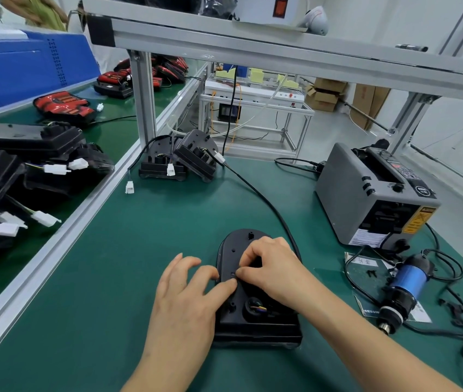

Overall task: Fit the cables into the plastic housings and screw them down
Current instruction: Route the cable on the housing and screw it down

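A black plastic housing (236, 244) lies back-up on the green mat near the front edge. A black cable (261, 198) runs from it toward the back of the bench, and coloured wires (258, 307) show in a round hole near its lower end. My left hand (187, 290) rests on the housing's left edge, fingers spread, thumb pressing at the middle. My right hand (272, 267) lies over the housing's centre with fingers curled, pinching something small that I cannot make out.
Two more black housings (179, 158) with white connectors stand at the back. A grey tape dispenser (371, 193) sits to the right, and a blue electric screwdriver (403, 290) with its cords lies at the right front. Stacked housings (12, 165) fill the left conveyor.
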Motion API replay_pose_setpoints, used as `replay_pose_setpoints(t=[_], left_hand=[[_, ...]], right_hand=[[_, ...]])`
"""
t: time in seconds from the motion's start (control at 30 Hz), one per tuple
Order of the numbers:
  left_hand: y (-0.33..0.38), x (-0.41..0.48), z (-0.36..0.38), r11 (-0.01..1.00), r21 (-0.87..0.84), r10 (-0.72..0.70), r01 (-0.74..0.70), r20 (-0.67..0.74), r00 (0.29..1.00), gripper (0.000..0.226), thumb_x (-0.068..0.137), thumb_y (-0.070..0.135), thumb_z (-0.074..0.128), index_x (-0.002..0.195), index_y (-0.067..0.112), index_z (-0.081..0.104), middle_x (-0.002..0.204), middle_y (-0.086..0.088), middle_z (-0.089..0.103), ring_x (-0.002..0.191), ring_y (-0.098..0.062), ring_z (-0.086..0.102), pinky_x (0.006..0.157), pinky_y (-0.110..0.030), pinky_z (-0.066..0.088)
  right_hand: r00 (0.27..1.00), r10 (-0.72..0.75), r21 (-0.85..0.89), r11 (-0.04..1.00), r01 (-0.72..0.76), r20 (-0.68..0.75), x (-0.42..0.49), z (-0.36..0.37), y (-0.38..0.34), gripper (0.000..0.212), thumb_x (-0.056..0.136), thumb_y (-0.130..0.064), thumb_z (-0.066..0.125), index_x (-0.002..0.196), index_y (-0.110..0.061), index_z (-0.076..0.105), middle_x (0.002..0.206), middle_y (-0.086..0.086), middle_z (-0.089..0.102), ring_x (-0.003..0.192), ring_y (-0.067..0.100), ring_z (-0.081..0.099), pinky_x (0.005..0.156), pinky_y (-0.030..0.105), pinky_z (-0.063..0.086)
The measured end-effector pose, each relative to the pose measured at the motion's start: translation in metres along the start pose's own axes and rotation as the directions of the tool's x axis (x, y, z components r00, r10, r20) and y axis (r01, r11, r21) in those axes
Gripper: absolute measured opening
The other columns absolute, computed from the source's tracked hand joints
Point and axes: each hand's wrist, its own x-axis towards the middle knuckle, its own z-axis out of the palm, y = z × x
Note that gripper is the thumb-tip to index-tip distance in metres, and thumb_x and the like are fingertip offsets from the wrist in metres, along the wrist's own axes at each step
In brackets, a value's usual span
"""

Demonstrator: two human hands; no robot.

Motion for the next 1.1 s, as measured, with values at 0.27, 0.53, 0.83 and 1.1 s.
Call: replay_pose_setpoints(t=[0.27,0.53,0.83,1.1], left_hand=[[-0.008,0.01,0.0,1.0,0.019,0.021,-0.022,0.068,0.997,0.059,0.07,0.003,0.034,0.108,0.028,0.073,0.099,0.0,0.066,0.099,-0.028,0.046,0.084,-0.046,0.05],[-0.008,0.016,-0.003,1.0,-0.022,0.008,-0.004,0.185,0.983,0.072,0.046,-0.012,0.075,0.104,0.031,0.073,0.11,-0.002,0.066,0.101,-0.035,0.06,0.087,-0.048,0.048],[-0.003,0.024,-0.006,0.999,0.011,0.043,-0.048,0.29,0.956,0.08,0.038,-0.011,0.079,0.105,0.032,0.073,0.115,-0.004,0.068,0.102,-0.037,0.063,0.089,-0.05,0.048],[-0.011,0.025,-0.012,0.978,-0.174,-0.02,0.113,0.463,0.886,0.071,0.092,0.001,0.037,0.137,0.056,0.034,0.154,0.021,0.015,0.142,-0.014,0.007,0.115,-0.032,0.011]], right_hand=[[0.979,-0.06,0.047,0.996,0.07,-0.196,-0.018,-0.002,0.031,0.022,0.091,-0.014,0.054,0.09,-0.033,0.066,0.097,-0.022,0.055,0.107,0.002,0.034,0.09,0.018,0.029],[0.904,0.114,0.278,0.96,0.006,-0.411,-0.048,0.001,0.061,0.031,0.09,-0.009,0.058,0.087,-0.041,0.058,0.101,-0.022,0.057,0.106,0.007,0.039,0.092,0.024,0.032],[0.903,0.272,0.42,0.9,-0.116,-0.334,-0.07,0.025,0.076,0.029,0.094,-0.024,0.054,0.12,-0.035,0.048,0.116,-0.02,0.049,0.123,0.005,0.036,0.099,0.025,0.029],[0.881,0.4,0.349,0.887,-0.303,-0.252,-0.056,0.019,0.08,0.06,0.089,-0.047,0.054,0.142,-0.027,0.033,0.113,-0.013,0.056,0.113,0.013,0.048,0.096,0.035,0.037]])
